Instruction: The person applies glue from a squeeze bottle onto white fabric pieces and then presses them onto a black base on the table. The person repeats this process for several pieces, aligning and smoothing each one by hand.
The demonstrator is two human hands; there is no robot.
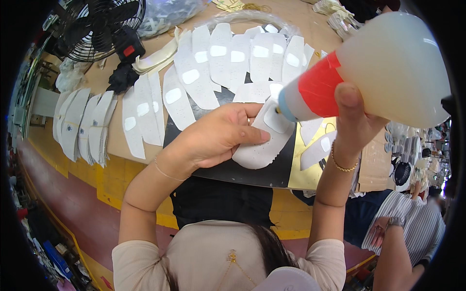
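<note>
Fingers of my left hand (pixel 218 136) press flat, unclenched, on a white perforated shoe-shaped piece (pixel 259 148); my right hand (pixel 352 121) grips a translucent red-collared squeeze bottle (pixel 388 68), nozzle touching it.

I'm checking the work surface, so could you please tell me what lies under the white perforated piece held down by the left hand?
A black mat shows beneath the white perforated piece, with a gold sheet beside it. The piece hides whatever lies directly under it.

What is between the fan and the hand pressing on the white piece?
In the head view, overlapping white cutout pieces lie between the fan and the left hand.
</note>
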